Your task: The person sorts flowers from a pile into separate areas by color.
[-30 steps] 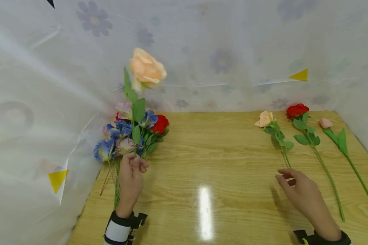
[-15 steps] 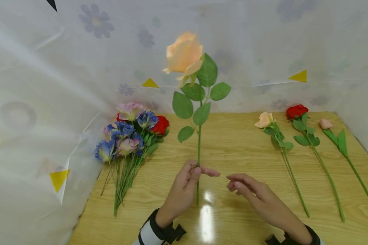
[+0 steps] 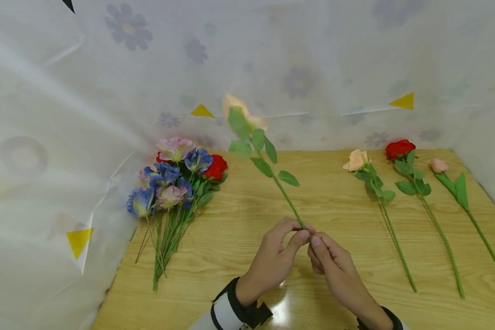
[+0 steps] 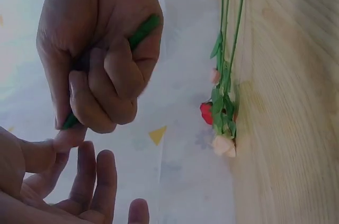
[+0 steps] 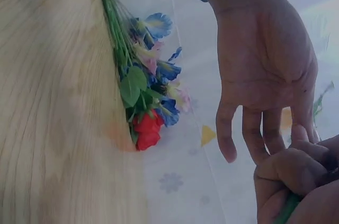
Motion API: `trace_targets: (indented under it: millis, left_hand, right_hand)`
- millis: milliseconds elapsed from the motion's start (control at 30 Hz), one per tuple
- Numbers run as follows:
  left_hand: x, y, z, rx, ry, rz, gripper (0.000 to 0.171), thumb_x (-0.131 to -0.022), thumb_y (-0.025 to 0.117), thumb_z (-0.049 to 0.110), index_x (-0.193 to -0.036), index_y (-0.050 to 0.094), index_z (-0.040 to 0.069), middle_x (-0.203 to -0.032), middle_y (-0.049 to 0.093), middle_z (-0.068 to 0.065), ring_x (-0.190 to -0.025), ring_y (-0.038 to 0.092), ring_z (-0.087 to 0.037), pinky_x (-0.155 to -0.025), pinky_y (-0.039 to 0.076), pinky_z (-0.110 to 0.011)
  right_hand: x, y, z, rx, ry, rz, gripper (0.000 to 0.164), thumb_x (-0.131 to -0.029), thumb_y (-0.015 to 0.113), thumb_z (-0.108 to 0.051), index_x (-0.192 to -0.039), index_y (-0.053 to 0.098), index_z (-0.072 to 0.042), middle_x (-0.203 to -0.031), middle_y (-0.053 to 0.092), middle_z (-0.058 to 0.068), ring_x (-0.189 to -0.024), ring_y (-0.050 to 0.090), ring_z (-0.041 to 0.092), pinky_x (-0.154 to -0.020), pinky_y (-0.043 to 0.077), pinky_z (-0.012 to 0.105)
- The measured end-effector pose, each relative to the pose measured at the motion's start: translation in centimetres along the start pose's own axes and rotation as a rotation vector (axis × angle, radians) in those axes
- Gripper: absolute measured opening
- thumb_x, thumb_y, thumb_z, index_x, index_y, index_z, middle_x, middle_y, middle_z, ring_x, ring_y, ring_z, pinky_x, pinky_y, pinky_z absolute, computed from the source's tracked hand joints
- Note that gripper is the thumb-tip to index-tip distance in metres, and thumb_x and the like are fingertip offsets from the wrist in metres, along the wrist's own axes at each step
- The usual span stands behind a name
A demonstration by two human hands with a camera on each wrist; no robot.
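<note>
A peach rose (image 3: 259, 140) with green leaves is held up over the middle of the table, its blurred bloom leaning to the left. My left hand (image 3: 270, 263) pinches its stem between thumb and index finger, the other fingers loosely extended. Just below, touching it, my right hand (image 3: 340, 272) grips the lower stem. In the left wrist view, the right hand's curled fingers (image 4: 103, 89) wrap round the green stem (image 4: 144, 30), whose cut end pokes out of the fist. The right wrist view catches the left hand (image 5: 265, 60) from the palm side, fingers spread.
On the left of the wooden table (image 3: 231, 284) lies a bunch of blue, pink and red flowers (image 3: 169, 183). To the right lie a second peach rose (image 3: 356, 161), a red rose (image 3: 400, 150) and a pink tulip (image 3: 438, 166). A patterned sheet (image 3: 297, 50) hangs behind.
My left hand has carried the peach rose from above the bunch to the middle, where it now tilts left. The right hand has come leftward and taken hold of the lower stem.
</note>
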State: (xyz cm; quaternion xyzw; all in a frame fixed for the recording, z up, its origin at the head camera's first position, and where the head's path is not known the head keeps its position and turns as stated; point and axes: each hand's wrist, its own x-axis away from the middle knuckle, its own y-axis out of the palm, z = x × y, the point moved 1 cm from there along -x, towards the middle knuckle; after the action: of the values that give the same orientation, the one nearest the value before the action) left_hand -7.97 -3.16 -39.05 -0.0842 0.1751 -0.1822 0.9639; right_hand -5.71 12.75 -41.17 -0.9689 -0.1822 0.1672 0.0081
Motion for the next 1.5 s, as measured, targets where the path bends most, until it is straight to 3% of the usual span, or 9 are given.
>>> trace_targets:
  millis: [200, 367, 567, 700, 867, 1033, 1233, 1400, 1500]
  left_hand:
    - [1.0, -2.2, -1.7, -0.238, -0.077, 0.038, 0.032, -0.104, 0.044, 0.036, -0.126, 0.06, 0.019, -0.12, 0.057, 0.007, -0.111, 0.054, -0.009, -0.095, 0.046, -0.036]
    - [3.1, -7.5, -4.1, -0.411, -0.23, 0.188, 0.032, -0.103, 0.05, 0.033, -0.126, 0.06, 0.014, -0.121, 0.056, -0.005, -0.11, 0.054, -0.022, -0.092, 0.045, -0.047]
    - [6.8, -14.7, -6.7, -0.734, -0.441, 0.363, 0.037, -0.098, 0.06, 0.02, -0.128, 0.056, -0.002, -0.124, 0.053, -0.029, -0.109, 0.052, -0.045, -0.086, 0.044, -0.057]
    - [8.6, -17.6, -7.5, -0.881, -0.583, 0.406, 0.043, -0.097, 0.061, 0.021, -0.129, 0.053, -0.008, -0.122, 0.05, -0.036, -0.107, 0.05, -0.053, -0.085, 0.04, -0.064]
    - [9.6, -18.7, -7.9, -1.009, -0.637, 0.419, 0.039, -0.096, 0.06, 0.02, -0.121, 0.058, -0.01, -0.114, 0.056, -0.034, -0.099, 0.055, -0.052, -0.078, 0.044, -0.064]
    - [9.7, -18.7, -8.2, -1.117, -0.579, 0.433, 0.028, -0.09, 0.066, 0.01, -0.109, 0.065, -0.011, -0.098, 0.06, -0.032, -0.084, 0.058, -0.049, -0.072, 0.047, -0.06]
    - [9.6, -18.7, -8.7, -1.125, -0.558, 0.474, 0.019, -0.082, 0.071, -0.002, -0.1, 0.068, -0.008, -0.092, 0.059, -0.03, -0.077, 0.059, -0.047, -0.063, 0.05, -0.057]
    - [9.6, -18.7, -9.1, -1.149, -0.498, 0.489, 0.007, -0.086, 0.065, -0.002, -0.09, 0.065, -0.008, -0.082, 0.06, -0.027, -0.068, 0.059, -0.043, -0.056, 0.05, -0.054]
    - [9.3, -18.6, -9.2, -1.129, -0.44, 0.478, 0.011, -0.091, 0.059, -0.001, -0.091, 0.063, -0.011, -0.081, 0.058, -0.028, -0.069, 0.058, -0.043, -0.058, 0.05, -0.053]
  right_hand:
    - [0.5, -1.3, 0.2, 0.155, 0.064, 0.236, 0.024, -0.106, 0.032, -0.003, -0.1, 0.056, -0.002, -0.056, 0.033, 0.001, -0.039, 0.025, 0.012, -0.033, 0.027, 0.024]
    - [0.9, -4.1, 0.3, 0.247, 0.037, 0.356, 0.023, -0.106, 0.032, -0.002, -0.098, 0.054, 0.003, -0.055, 0.032, 0.0, -0.037, 0.025, 0.011, -0.032, 0.024, 0.026]
    - [1.9, -8.0, -0.3, 0.384, 0.178, 0.519, 0.029, -0.107, 0.035, -0.018, -0.1, 0.054, 0.002, -0.055, 0.036, -0.001, -0.037, 0.03, 0.012, -0.034, 0.027, 0.03]
    - [2.7, -10.1, -0.5, 0.418, 0.244, 0.579, 0.03, -0.107, 0.035, -0.024, -0.102, 0.055, -0.001, -0.055, 0.037, -0.001, -0.036, 0.029, 0.014, -0.034, 0.025, 0.033]
    - [3.5, -11.7, -0.2, 0.526, 0.305, 0.626, 0.029, -0.106, 0.037, -0.029, -0.099, 0.057, -0.009, -0.054, 0.038, -0.001, -0.037, 0.03, 0.015, -0.035, 0.028, 0.032]
    - [4.2, -12.8, 0.2, 0.609, 0.399, 0.651, 0.034, -0.105, 0.037, -0.035, -0.1, 0.058, -0.008, -0.056, 0.042, 0.001, -0.037, 0.034, 0.015, -0.036, 0.031, 0.03]
    - [4.9, -13.9, 0.6, 0.719, 0.479, 0.586, 0.042, -0.106, 0.031, -0.037, -0.11, 0.058, -0.005, -0.061, 0.043, 0.006, -0.039, 0.035, 0.017, -0.036, 0.032, 0.031]
    - [5.4, -14.5, 1.3, 0.863, 0.471, 0.502, 0.048, -0.108, 0.026, -0.032, -0.116, 0.058, 0.003, -0.064, 0.04, 0.008, -0.041, 0.031, 0.016, -0.038, 0.03, 0.03]
    - [5.7, -14.9, 1.9, 0.949, 0.457, 0.485, 0.048, -0.108, 0.025, -0.028, -0.116, 0.057, 0.006, -0.063, 0.038, 0.008, -0.041, 0.031, 0.015, -0.039, 0.029, 0.028]
